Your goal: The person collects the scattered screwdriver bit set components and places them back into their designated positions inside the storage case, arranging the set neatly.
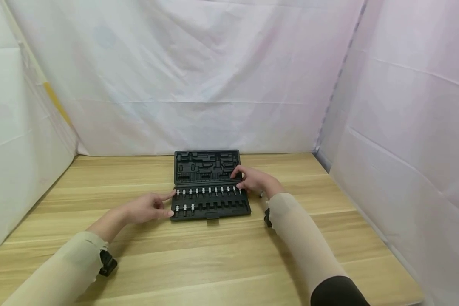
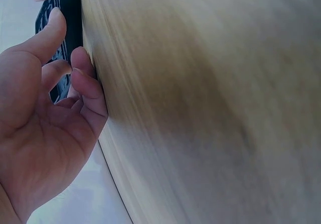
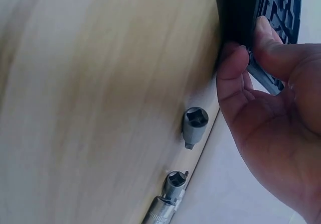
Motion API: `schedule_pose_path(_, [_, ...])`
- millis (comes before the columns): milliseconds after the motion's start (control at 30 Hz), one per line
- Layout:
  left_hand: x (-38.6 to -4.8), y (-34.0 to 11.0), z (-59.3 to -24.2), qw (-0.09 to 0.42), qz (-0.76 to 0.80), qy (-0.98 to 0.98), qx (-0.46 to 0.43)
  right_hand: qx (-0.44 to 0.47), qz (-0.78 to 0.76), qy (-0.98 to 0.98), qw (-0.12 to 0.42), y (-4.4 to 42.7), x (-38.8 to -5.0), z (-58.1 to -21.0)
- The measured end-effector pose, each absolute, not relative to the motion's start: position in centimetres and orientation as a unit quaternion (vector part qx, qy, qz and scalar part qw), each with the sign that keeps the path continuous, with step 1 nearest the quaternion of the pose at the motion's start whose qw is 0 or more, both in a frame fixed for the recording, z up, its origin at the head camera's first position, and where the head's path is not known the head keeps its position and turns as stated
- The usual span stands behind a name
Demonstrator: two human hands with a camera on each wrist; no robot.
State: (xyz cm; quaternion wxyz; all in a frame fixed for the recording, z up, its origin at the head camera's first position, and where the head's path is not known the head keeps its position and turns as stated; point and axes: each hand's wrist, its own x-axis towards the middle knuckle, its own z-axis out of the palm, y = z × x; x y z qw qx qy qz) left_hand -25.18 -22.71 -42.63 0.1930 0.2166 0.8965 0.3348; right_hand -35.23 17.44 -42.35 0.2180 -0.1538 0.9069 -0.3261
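Note:
An open black bit-socket case (image 1: 211, 183) lies on the table with its lid folded back. Silver bit sockets (image 1: 203, 192) fill its back row, and several others (image 1: 185, 209) stand at the left of the front row; slots to their right are bare. My left hand (image 1: 147, 208) touches the case's left edge, index finger at the back and thumb near the front corner. At the right edge, my right hand (image 1: 254, 179) holds the case rim, thumb on top and curled fingers (image 3: 233, 66) against the outer wall. Its index finger reaches over the lid's corner.
Loose bit sockets (image 3: 194, 124) lie on the wooden table (image 1: 214, 263) right of the case, partly hidden by my right wrist in the head view. White curtains (image 1: 199, 85) hang behind and at both sides. A black wrist camera (image 1: 108, 263) is strapped under my left sleeve.

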Motion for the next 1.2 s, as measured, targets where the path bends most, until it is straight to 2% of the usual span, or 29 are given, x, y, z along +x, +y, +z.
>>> schedule_pose_path(533, [-25.1,-23.0,-42.4,0.193,0.321,0.902,0.215,-0.144,-0.326,0.913,0.2,16.7,-35.1,-42.7])
schedule_pose_path(1200, [-25.2,-22.3,-43.1,0.201,0.338,0.896,0.206,-0.195,-0.319,0.914,0.155,19.4,-34.3,-43.6])
